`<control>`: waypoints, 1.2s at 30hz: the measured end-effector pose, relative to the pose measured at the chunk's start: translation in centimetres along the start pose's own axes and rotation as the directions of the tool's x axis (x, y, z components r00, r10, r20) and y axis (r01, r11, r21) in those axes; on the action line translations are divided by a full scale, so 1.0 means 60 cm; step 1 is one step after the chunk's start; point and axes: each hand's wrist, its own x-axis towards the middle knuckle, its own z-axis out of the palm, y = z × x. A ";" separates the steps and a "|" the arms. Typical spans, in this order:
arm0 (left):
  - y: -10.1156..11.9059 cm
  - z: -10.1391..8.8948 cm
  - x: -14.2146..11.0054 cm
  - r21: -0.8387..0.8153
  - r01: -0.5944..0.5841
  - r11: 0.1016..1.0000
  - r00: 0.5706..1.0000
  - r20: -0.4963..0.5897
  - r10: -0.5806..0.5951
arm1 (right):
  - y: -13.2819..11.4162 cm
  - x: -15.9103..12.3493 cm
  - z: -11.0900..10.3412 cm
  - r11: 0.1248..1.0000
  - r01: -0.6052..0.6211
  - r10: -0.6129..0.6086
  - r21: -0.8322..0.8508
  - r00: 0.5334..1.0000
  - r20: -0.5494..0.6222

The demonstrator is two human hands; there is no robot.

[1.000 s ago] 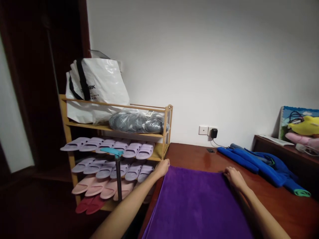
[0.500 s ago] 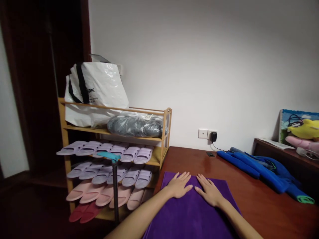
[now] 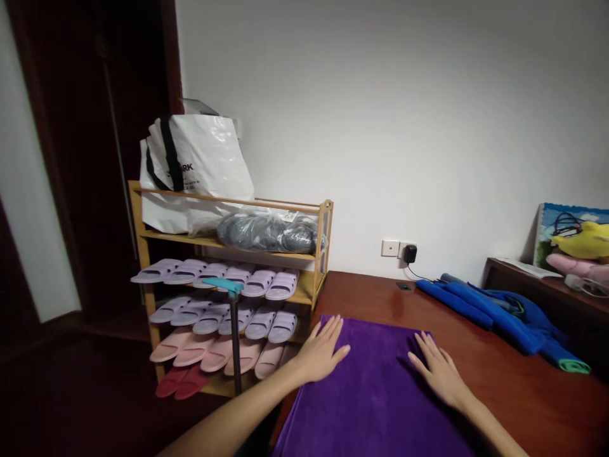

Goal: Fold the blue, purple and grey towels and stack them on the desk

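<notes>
A purple towel [image 3: 375, 387] lies spread flat on the dark red wooden table [image 3: 371, 295]. My left hand [image 3: 322, 352] rests flat on the towel's far left part, fingers stretched out and slightly apart. Flat on the towel's far right part lies my right hand [image 3: 438, 371], its fingers also spread. Neither hand holds anything.
A heap of blue towels [image 3: 499, 311] lies at the table's back right. A bamboo shoe rack [image 3: 314, 279] with several slippers, a white bag [image 3: 195, 168] and a grey bundle stands left of the table. A charger [image 3: 410, 254] is plugged into the wall. A teal-topped pole [image 3: 233, 330] stands before the rack.
My hands went from gripping the towel's far corners to lying flat at its middle, and have now slid apart toward its left and right sides.
</notes>
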 end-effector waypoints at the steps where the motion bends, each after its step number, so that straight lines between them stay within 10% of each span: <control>1: 0.008 0.001 -0.013 -0.017 -0.033 0.999 0.999 0.020 0.033 | -0.004 -0.013 0.001 1.000 0.011 -0.011 0.013 1.000 0.026; 13: 0.019 -0.005 -0.021 0.002 -0.049 0.999 0.994 0.103 0.049 | 0.009 -0.006 0.009 0.998 0.048 -0.047 -0.049 0.999 0.015; 22: 0.032 -0.004 0.017 0.073 -0.013 0.997 0.999 0.033 0.011 | -0.010 -0.003 -0.011 0.985 0.093 -0.121 -0.143 0.972 -0.200; 36: 0.044 0.017 -0.016 0.045 -0.056 0.997 0.995 0.081 0.052 | 0.014 -0.045 0.007 0.998 0.041 -0.043 -0.044 0.998 -0.037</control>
